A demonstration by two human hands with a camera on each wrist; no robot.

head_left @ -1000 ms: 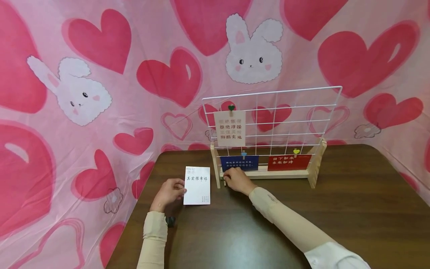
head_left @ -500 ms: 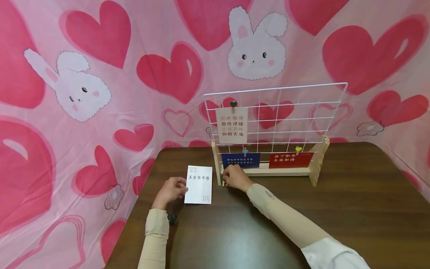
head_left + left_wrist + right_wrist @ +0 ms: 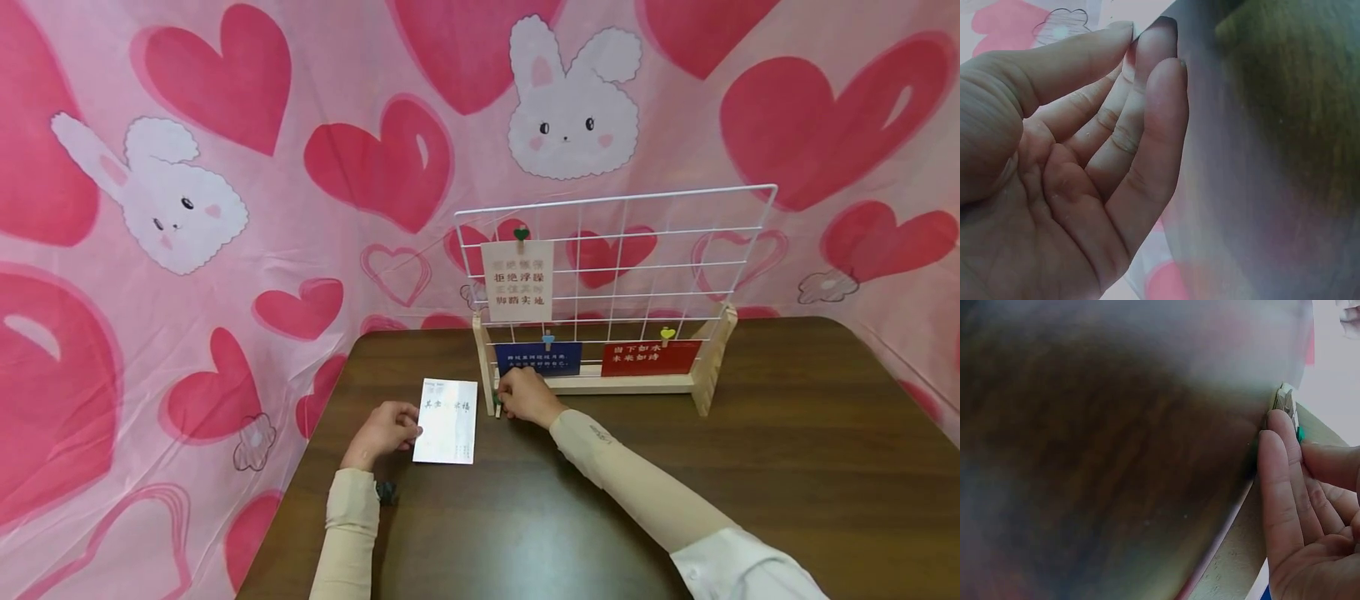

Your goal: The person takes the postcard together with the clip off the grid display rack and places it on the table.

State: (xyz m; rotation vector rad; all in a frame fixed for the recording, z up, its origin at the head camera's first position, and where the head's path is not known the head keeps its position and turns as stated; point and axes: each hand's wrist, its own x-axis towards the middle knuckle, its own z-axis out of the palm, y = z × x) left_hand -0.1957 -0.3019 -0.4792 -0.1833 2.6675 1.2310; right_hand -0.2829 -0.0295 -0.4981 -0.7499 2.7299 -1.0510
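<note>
The head view looks forward and down over the whole surface (image 3: 675, 467) from the near edge. Each wrist view sits very close at its hand (image 3: 1072, 187), sharing only blurred dark surface with it.

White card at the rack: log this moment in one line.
left hand: pinches white card | right hand: grip on small clip, at rack base | card: edge lifted off table
</note>
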